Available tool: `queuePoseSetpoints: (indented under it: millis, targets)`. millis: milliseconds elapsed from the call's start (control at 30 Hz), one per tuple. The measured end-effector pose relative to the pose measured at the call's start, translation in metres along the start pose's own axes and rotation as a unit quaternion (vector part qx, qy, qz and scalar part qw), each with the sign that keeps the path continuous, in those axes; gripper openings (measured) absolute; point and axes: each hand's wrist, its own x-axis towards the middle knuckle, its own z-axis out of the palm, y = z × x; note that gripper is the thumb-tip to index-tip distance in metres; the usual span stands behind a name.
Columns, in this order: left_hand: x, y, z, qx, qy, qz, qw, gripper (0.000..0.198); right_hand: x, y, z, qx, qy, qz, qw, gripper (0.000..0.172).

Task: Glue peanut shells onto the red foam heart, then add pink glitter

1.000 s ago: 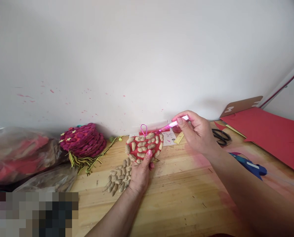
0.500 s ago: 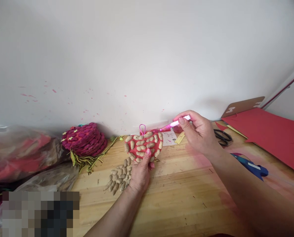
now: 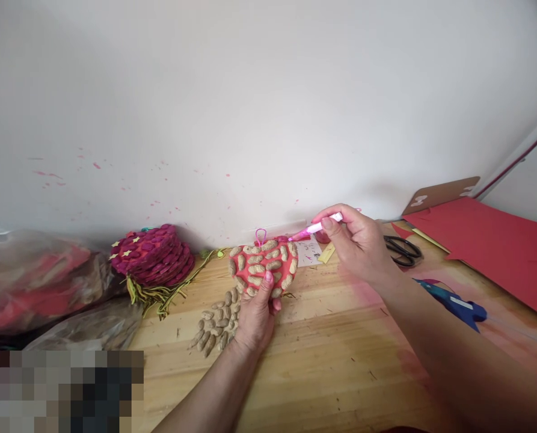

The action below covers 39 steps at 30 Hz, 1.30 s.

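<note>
My left hand (image 3: pixel 258 313) is closed on the lower edge of a red peanut-covered ornament (image 3: pixel 284 264), its thumb over the front. Rows of unshelled peanuts cover the red face, and a pink cord loop (image 3: pixel 261 236) stands at its top. In my right hand (image 3: pixel 356 240) a paintbrush (image 3: pixel 325 224) with a white handle is pinched between thumb and fingers. Its pink-stained tip reaches the ornament's upper right edge; whether it touches a peanut I cannot tell. Loose peanuts (image 3: pixel 214 325) lie in a pile on the wooden table (image 3: pixel 313 361), left of my left wrist.
At left stand a stack of magenta-painted ornaments (image 3: pixel 160 258) with yellow-green tassels and some plastic bags (image 3: pixel 47 282). Right of my right hand lie black scissors (image 3: pixel 403 251), a blue glue gun (image 3: pixel 462 308) and red sheets (image 3: pixel 498 246). A pink paint jar (image 3: pixel 322 234) sits behind the brush.
The brush and my right hand have shifted slightly left, bringing the tip closer to the ornament's upper right edge. My left hand keeps its hold, and the view has turned slightly.
</note>
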Motion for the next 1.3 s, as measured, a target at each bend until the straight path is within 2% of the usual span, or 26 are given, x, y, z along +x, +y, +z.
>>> queuePoseSetpoints:
  millis: [167,400,700,933,1167,1300]
  targets:
    - [0.0002,0.0001,0.0012,-0.005,0.000,0.004,1.000,0.045,0.0002,-0.0003,-0.0013,-0.029,0.006,-0.015,0.999,0.021]
    - [-0.0005,0.0001,0.0017,-0.010,-0.007,0.018,1.000,0.043,0.0001,-0.0017,0.0003,-0.029,-0.029,-0.055,0.998,0.019]
    - [-0.0005,0.0039,0.0016,-0.038,0.022,0.001,0.999,0.044,0.0024,-0.0007,-0.0016,-0.062,-0.032,-0.097,0.993,0.016]
    - [-0.0003,0.0040,0.0001,-0.012,0.012,0.003,1.000,0.046,0.0024,-0.0012,-0.0010,-0.057,-0.055,-0.102,0.992,0.015]
    - [0.0002,0.0022,-0.0007,-0.016,0.008,0.001,1.000,0.042,0.0032,-0.0014,-0.0036,-0.060,-0.048,-0.103,0.992,0.014]
    - [-0.0003,0.0037,0.0013,-0.007,0.010,-0.001,1.000,0.048,0.0039,-0.0017,-0.0028,-0.067,-0.066,-0.117,0.989,0.015]
